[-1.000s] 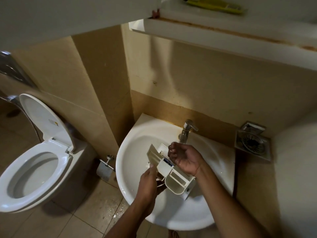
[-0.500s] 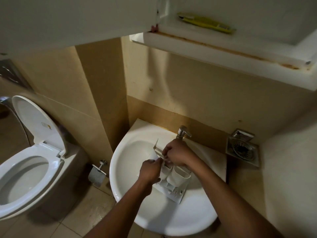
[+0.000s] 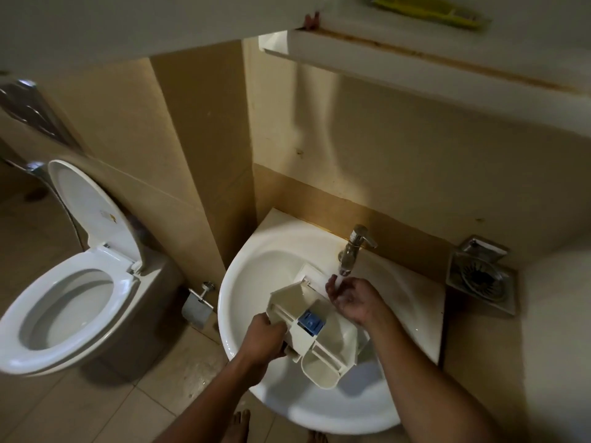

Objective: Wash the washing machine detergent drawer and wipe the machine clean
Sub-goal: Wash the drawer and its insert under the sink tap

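Over the sink (image 3: 230, 282), left hand (image 3: 265, 335) grips the light, stiff, likely slippery drawer (image 3: 323, 343) by its side; right hand (image 3: 351, 298) is cupped, empty

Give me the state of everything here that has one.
Tap: running.
Detergent drawer: held tilted over the sink.
Toilet lid: up; toilet seat down.
Left hand: grips the drawer.
Right hand: empty, cupped under the stream.
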A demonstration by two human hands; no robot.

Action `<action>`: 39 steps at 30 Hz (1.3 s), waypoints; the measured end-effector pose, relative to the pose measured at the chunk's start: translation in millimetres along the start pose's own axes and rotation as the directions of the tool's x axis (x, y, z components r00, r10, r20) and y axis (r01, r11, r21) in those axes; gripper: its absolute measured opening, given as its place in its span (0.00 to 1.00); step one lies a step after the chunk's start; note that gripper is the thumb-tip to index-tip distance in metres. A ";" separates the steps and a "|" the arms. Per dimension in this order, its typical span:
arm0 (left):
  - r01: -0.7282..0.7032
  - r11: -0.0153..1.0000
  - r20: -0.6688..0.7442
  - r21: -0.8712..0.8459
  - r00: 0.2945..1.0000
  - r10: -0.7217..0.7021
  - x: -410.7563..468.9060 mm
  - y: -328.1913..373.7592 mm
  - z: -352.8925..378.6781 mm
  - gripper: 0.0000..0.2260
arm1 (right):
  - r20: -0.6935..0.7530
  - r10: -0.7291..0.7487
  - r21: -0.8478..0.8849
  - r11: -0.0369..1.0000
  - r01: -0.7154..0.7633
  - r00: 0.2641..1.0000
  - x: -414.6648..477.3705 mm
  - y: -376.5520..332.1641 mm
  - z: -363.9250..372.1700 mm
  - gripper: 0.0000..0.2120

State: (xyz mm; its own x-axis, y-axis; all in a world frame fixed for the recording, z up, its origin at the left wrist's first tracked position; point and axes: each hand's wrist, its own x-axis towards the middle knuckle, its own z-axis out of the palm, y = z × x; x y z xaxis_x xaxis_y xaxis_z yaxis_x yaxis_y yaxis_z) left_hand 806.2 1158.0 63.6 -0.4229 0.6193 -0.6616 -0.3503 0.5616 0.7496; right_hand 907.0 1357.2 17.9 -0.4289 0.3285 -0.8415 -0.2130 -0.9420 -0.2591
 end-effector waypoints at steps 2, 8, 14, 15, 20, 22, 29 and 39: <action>-0.026 1.000 0.023 0.010 0.999 0.026 -0.1 -2.2 -1.3 0.14 | 0.086 -0.040 0.151 0.988 0.027 0.995 10.0 10.8 2.2 0.09; -0.045 0.998 -0.019 0.037 0.999 0.046 4.2 0.3 -8.2 0.14 | 0.294 -0.098 0.129 0.990 0.062 0.951 26.5 27.0 -0.6 0.07; -0.043 0.999 -0.047 0.024 0.998 0.044 2.7 7.3 -7.5 0.12 | 0.473 -0.030 0.050 0.999 0.007 0.881 8.5 25.2 0.7 0.24; -0.040 0.999 -0.044 0.010 0.998 0.040 2.6 8.7 -6.4 0.12 | 0.484 -0.016 0.032 0.999 0.000 0.875 1.4 23.6 2.9 0.24; -0.008 0.999 -0.090 -0.048 0.996 0.004 8.8 20.5 8.5 0.11 | 0.576 0.092 -0.045 0.996 -0.081 0.812 -49.5 1.8 22.9 0.17; 0.007 0.997 -0.135 -0.073 0.991 -0.016 12.5 28.5 17.4 0.09 | 0.545 0.132 -0.182 0.983 -0.036 0.828 -75.5 -9.2 36.5 0.12; 0.070 0.990 -0.176 -0.121 0.980 -0.091 20.4 46.6 36.2 0.06 | 0.295 -0.149 -0.893 0.307 0.328 0.944 -119.5 6.4 47.2 0.11; 0.093 0.986 -0.148 -0.140 0.982 -0.114 26.3 49.3 37.2 0.09 | 0.412 -0.461 -0.854 -0.497 0.156 0.786 -121.3 29.0 54.6 0.12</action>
State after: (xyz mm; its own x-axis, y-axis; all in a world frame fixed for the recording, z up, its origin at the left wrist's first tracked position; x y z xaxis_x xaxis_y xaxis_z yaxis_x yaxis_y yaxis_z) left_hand 808.9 1222.4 82.4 -0.4992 0.4632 -0.7323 -0.5015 0.5347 0.6801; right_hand 905.0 1293.7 138.4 -0.6005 0.7205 -0.3469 0.7884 0.4610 -0.4072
